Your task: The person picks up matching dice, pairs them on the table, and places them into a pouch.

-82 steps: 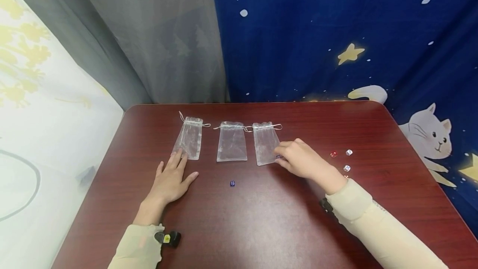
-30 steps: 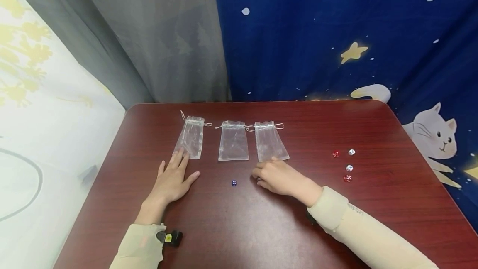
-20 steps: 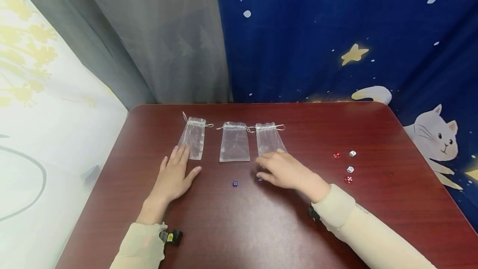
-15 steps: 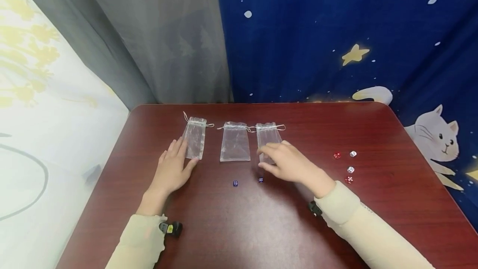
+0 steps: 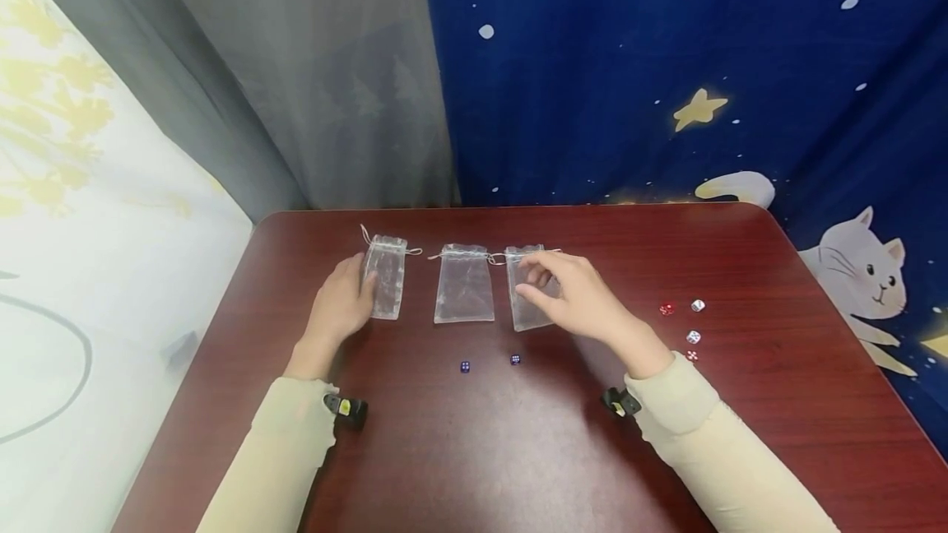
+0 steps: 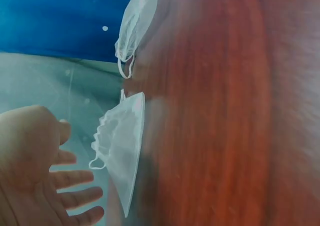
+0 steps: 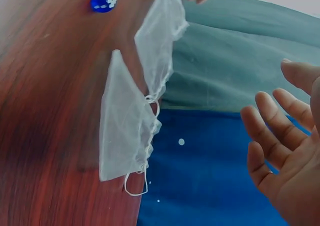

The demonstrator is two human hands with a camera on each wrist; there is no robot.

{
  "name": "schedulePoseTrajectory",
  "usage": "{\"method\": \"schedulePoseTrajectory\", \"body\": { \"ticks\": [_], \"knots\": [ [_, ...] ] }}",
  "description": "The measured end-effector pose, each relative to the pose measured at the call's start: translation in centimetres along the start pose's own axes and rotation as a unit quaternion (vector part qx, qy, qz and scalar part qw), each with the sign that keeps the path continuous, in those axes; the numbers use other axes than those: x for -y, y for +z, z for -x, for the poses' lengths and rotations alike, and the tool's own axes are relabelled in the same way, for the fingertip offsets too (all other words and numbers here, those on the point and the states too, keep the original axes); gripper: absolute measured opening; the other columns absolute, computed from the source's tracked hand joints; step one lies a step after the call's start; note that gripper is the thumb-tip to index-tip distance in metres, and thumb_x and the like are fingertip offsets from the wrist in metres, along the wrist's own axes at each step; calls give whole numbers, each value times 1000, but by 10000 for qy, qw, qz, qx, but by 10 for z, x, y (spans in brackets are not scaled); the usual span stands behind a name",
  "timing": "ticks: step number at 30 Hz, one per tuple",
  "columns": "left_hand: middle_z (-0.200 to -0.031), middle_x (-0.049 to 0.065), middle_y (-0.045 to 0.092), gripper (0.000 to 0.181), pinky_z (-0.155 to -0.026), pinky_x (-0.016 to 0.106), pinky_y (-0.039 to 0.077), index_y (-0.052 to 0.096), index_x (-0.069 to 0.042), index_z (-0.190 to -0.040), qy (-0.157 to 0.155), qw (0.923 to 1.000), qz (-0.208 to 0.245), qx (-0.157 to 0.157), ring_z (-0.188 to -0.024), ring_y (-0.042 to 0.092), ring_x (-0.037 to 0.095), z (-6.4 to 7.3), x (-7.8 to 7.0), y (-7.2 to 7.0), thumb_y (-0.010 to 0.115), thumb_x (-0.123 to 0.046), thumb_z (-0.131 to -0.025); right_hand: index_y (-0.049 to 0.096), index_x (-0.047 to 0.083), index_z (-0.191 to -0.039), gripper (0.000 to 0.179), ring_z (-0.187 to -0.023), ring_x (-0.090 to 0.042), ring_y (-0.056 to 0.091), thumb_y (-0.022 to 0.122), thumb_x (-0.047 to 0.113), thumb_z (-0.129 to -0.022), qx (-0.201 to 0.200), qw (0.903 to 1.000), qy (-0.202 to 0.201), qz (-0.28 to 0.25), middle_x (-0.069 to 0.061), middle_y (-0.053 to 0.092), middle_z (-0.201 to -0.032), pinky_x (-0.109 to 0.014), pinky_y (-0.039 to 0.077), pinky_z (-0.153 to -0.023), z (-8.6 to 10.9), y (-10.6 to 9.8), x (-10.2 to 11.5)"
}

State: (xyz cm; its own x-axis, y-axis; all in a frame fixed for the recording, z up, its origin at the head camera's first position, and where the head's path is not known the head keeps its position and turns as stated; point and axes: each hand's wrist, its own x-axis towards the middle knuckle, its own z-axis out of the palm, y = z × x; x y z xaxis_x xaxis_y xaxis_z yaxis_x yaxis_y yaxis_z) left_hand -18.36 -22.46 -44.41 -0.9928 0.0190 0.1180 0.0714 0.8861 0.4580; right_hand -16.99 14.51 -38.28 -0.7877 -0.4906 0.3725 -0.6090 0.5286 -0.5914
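Three sheer white drawstring pouches lie in a row: a left pouch [image 5: 386, 280], a middle pouch [image 5: 465, 286] and a right pouch [image 5: 524, 307]. My left hand [image 5: 342, 300] is at the left pouch's outer side, thumb overlapping its edge in the head view; the left wrist view shows the fingers [image 6: 80, 198] spread and holding nothing. Over the right pouch hovers my right hand [image 5: 585, 298], its bent fingers apart and nothing between them. In front of the pouches sit two blue dice, one blue die [image 5: 465, 367] below the middle pouch and another blue die [image 5: 515, 359] below the right one.
To the right of my right hand are two red dice, a far red die [image 5: 667, 309] and a near one partly behind the sleeve, plus two silvery-white dice, a far white die [image 5: 698, 305] and a nearer white die [image 5: 693, 337]. Curtains [image 5: 607, 89] hang behind the brown table [image 5: 474, 467].
My right hand has set a blue die down below the right pouch, let go, and moved up over that pouch. My left hand has moved from the left pouch's lower end up along its side.
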Motion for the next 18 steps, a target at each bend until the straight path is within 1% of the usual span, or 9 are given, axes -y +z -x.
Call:
{"method": "schedulePoseTrajectory", "body": {
  "ticks": [4,8,12,14,16,18],
  "knots": [
    [-145,35,43,61,-109,63,37,35,12,-149,-373,9992,6,109,-131,45,52,-13,0,4,48,-28,-105,69,5,-112,26,-78,-13,63,79,15,-89,-275,9989,130,-343,2,68,-85,-40,57,-71,-1,1,-1],
    [-140,36,47,66,-108,63,38,38,12,-147,-644,9978,-103,112,-127,48,53,-22,1,9,56,-31,-101,69,6,-111,25,-77,-12,61,78,15,-90,-341,9970,348,-604,3,68,-85,-35,55,-69,1,2,-1],
    [-133,37,51,67,-106,62,41,41,14,-144,-809,9967,-106,-52,-121,52,53,-28,3,12,65,-25,-96,69,8,-111,25,-75,-12,61,78,15,-90,-355,9954,480,-750,3,68,-85,-30,52,-68,4,3,-1],
    [-129,37,54,66,-103,62,42,43,15,-143,-921,9956,-42,-140,-118,53,54,-30,4,13,70,-21,-93,69,8,-112,24,-75,-12,61,78,15,-90,-362,9951,482,-786,3,68,-85,-30,52,-67,5,3,-2],
    [-124,36,58,60,-100,63,45,49,14,-139,-1063,9940,36,-271,-114,56,54,-30,5,14,69,-17,-92,69,8,-112,25,-74,-12,61,78,14,-90,-367,9950,478,-801,3,68,-85,-30,53,-67,5,2,-3],
    [-118,34,64,49,-96,63,46,57,11,-133,-1168,9921,115,-442,-108,59,54,-30,6,14,67,-16,-92,70,8,-111,24,-74,-12,61,78,15,-90,-368,9950,471,-794,3,68,-85,-30,53,-67,5,2,-5]
  ]
}}
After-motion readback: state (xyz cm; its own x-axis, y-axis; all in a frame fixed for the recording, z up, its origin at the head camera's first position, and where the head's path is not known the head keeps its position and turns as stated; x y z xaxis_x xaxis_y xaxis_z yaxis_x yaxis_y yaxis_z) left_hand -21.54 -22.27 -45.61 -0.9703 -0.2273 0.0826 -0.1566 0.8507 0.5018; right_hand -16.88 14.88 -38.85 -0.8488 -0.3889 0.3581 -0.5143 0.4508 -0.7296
